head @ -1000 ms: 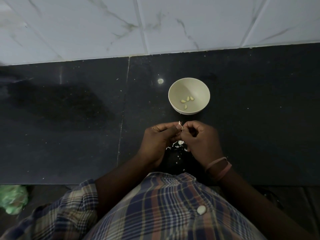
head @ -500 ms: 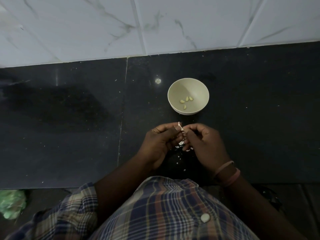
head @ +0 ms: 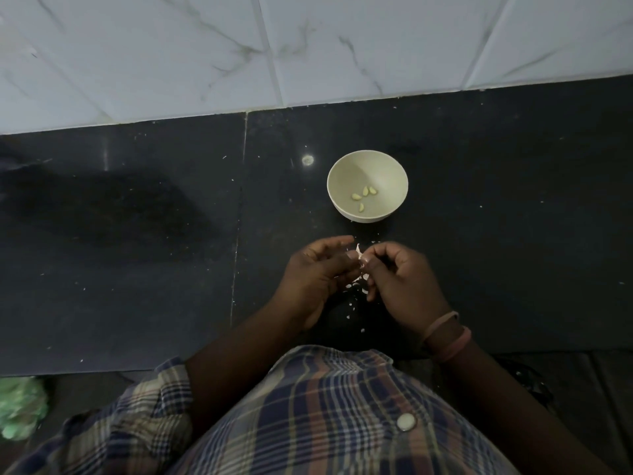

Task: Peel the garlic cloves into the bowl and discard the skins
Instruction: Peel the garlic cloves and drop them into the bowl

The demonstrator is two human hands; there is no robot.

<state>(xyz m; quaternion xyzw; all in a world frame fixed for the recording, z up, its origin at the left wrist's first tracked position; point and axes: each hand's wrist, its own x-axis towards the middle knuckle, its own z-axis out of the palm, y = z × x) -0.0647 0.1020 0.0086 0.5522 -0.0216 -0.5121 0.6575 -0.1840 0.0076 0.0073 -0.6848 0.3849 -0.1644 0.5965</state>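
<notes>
Filling the bottom edge is the person's checked cotton shirt in blue, brown & cream [head: 325, 413], w/ one round white button [head: 406, 422]. At far bottom left, below the counter edge, lies a crumpled pale green thing [head: 19, 409]; it is blurred and I cannot tell what it is. Two pink bands [head: 447, 335] sit on the right wrist.

Above the shirt both hands meet over the black polished stone counter [head: 137, 269]. The left hand [head: 315, 272] pinches a small garlic clove with white papery skin [head: 358, 252], index finger stretched straight. The right hand [head: 400, 279], fingers curled in, grips the same clove from the other side. The hands hide most of the clove; only a bit of skin sticks up between them. Under & between the hands white skin flakes [head: 356, 286] lie scattered on the counter, partly covered by the hands.

Just beyond the hands, not touching them, stands a round cream-coloured bowl [head: 383, 171]. At its bottom are 4 peeled pale yellow cloves [head: 363, 197]: 3 close together & 1 a little nearer to the person. Left of the bowl a small bright light reflection [head: 307, 160] shows on the stone. Farthest, white marble-look wall tiles w/ grey veins [head: 171, 56] rise behind the counter.
</notes>
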